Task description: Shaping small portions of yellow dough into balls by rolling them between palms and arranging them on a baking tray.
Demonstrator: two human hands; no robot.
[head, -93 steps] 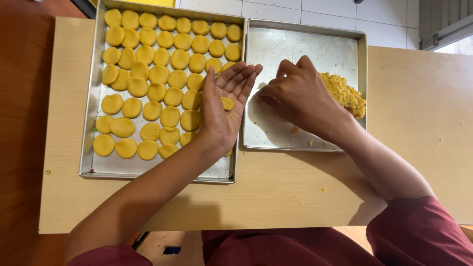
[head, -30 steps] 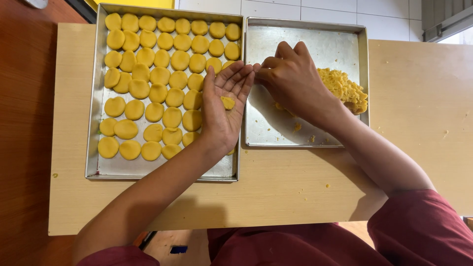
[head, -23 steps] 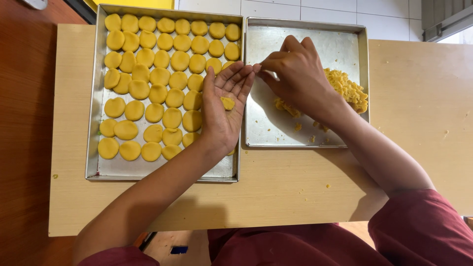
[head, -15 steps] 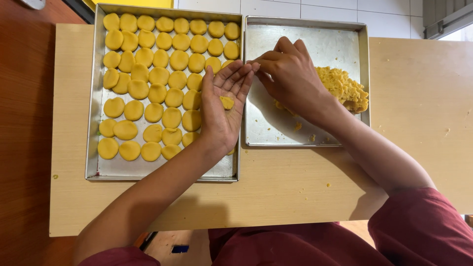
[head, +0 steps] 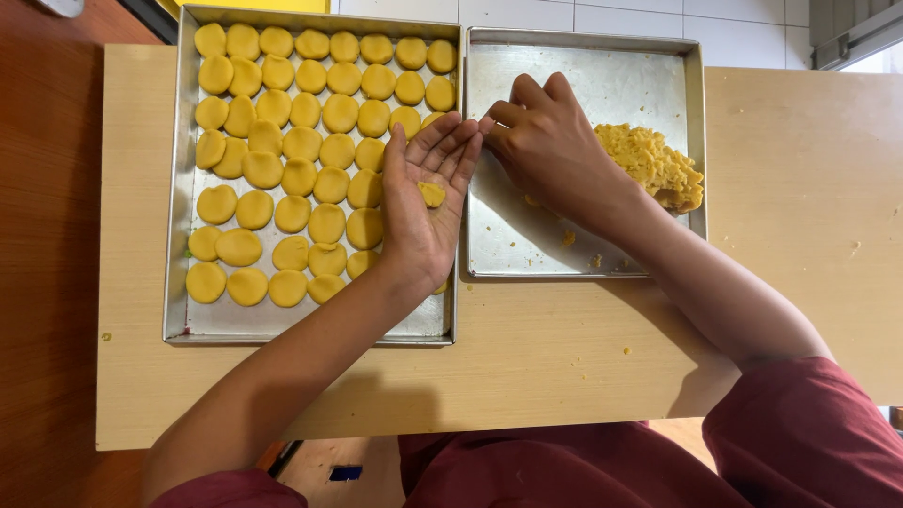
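Fingers of the left hand (head: pixel 425 212) lie flat and spread, palm up over the left tray (head: pixel 177 282), with a small dough piece (head: pixel 432 194) on the palm. Right hand (head: pixel 555 150) curls at the left fingertips over the right tray (head: pixel 583 71); whether it pinches anything is unclear. Dough mound (head: pixel 654 167) sits at that tray's right side.

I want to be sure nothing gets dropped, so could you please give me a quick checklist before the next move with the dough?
1. Left hand open, palm up over the left tray: ok.
2. Dough piece resting on the palm: ok.
3. Right hand close to the left fingertips: ok.
4. Dough pile within the right tray: ok.
5. Bare space in the left tray's near end: ok.
6. Right hand holding dough: cannot tell.
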